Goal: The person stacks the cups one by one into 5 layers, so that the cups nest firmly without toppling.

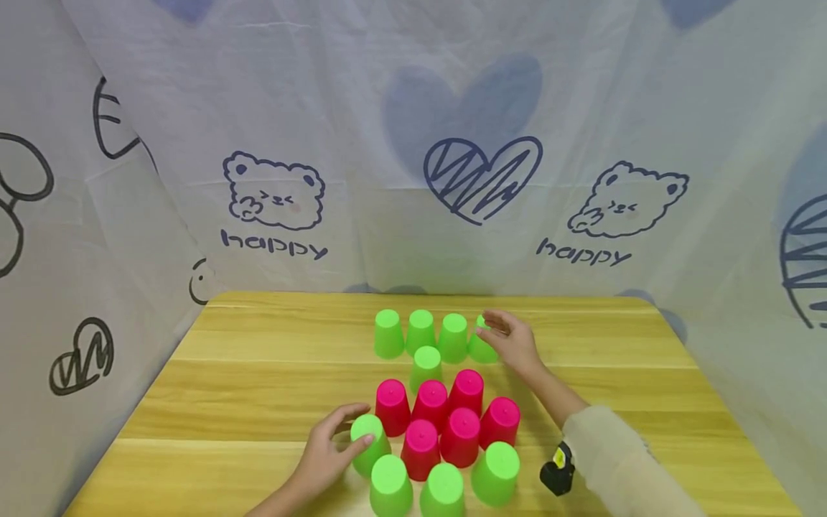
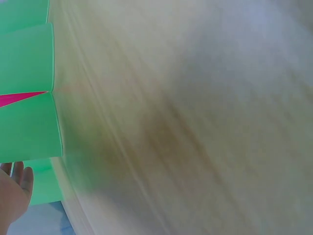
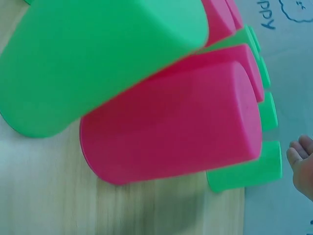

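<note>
My left hand (image 1: 328,446) curls round a green cup (image 1: 367,456) at the near left, thumb across its front and fingers behind it. In the left wrist view, its fingertips (image 2: 27,178) overlap a green cup (image 2: 46,183). At the back, my right hand (image 1: 513,343) hovers at the top of the rightmost green cup (image 1: 481,350). The right wrist view shows a small gap between those fingers (image 3: 296,154) and the far green cup (image 3: 249,169). Several upside-down pink cups (image 1: 461,438) stand between the hands.
Three more green cups stand in the back row, one being the leftmost cup (image 1: 388,336). A single green cup (image 1: 426,370) stands before them. Three others line the front, such as the right one (image 1: 495,475). A printed curtain (image 1: 413,237) borders the wooden table (image 1: 258,359); a black device (image 1: 557,474) sits by the right sleeve.
</note>
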A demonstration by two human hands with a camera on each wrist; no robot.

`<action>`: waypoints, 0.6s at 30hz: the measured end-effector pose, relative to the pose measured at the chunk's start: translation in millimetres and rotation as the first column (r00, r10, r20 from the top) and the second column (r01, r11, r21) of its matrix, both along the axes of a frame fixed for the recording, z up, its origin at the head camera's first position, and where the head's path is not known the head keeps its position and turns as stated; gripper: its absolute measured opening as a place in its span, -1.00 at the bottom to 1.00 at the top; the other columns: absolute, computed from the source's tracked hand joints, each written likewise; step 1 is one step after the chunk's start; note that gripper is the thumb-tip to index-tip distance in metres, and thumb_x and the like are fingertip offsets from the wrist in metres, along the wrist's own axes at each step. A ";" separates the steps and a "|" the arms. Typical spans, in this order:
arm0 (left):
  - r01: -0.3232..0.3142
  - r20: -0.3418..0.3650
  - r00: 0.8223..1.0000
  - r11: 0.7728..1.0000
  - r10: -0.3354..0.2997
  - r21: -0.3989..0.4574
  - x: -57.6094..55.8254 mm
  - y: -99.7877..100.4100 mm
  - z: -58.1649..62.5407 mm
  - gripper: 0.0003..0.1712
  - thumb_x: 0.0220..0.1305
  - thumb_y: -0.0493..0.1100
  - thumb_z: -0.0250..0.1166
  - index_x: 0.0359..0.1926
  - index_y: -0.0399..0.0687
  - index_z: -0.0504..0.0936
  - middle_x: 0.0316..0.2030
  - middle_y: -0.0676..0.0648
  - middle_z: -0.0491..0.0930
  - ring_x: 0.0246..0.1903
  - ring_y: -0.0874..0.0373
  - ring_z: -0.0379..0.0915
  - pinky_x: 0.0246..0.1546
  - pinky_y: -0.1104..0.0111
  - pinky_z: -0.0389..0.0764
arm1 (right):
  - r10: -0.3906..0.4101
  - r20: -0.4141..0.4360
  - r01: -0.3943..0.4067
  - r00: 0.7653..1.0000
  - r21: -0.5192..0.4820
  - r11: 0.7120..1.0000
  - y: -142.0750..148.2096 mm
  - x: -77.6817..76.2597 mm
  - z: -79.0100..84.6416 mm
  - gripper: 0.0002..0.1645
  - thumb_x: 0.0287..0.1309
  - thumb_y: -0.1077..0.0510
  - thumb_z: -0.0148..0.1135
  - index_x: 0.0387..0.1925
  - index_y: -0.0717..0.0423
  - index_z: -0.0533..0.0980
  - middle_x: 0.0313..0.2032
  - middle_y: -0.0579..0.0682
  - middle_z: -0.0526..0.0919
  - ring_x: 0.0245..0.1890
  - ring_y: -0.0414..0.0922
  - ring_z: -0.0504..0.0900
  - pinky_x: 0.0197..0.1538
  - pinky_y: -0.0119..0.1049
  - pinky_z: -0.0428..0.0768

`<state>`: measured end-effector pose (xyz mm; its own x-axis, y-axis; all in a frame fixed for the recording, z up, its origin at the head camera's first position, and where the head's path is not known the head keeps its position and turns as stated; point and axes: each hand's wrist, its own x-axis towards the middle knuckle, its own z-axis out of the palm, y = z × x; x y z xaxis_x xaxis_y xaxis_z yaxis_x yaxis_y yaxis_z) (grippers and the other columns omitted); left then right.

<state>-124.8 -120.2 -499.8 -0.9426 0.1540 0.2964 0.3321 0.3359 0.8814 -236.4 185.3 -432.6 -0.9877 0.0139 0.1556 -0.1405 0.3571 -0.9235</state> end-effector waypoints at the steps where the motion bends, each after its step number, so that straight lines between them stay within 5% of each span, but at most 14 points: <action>1: 0.001 -0.011 1.000 1.000 -0.001 -0.004 0.2 0.1 -0.9 -0.57 0.05 -0.25 0.36 0.00 -0.19 0.54 -0.04 -0.11 0.61 -0.12 0.29 0.51 -0.09 0.34 0.60 | 0.009 0.008 -0.009 1.000 -0.005 1.000 -2.2 1.0 -0.3 -0.48 0.12 0.30 0.21 0.11 0.44 0.37 0.10 0.37 0.47 0.15 0.18 0.45 0.22 -0.08 0.44; 18: 0.028 0.003 1.000 1.000 -0.028 -0.012 0.5 1.6 -10.6 -0.52 0.02 -0.19 0.39 0.02 -0.13 0.52 -0.12 0.01 0.63 -0.19 0.41 0.50 -0.09 0.36 0.54 | 0.134 0.041 -0.130 0.990 -0.093 0.987 -30.4 6.9 -9.0 -0.44 0.10 0.29 0.23 0.13 0.44 0.36 0.10 0.38 0.47 0.13 0.17 0.47 0.11 -0.21 0.56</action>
<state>-124.4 -118.6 -510.5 -0.9386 0.1842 0.2919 0.3392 0.3369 0.8783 -229.5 154.9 -441.6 -0.9880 -0.1049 0.1132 -0.1367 0.2539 -0.9575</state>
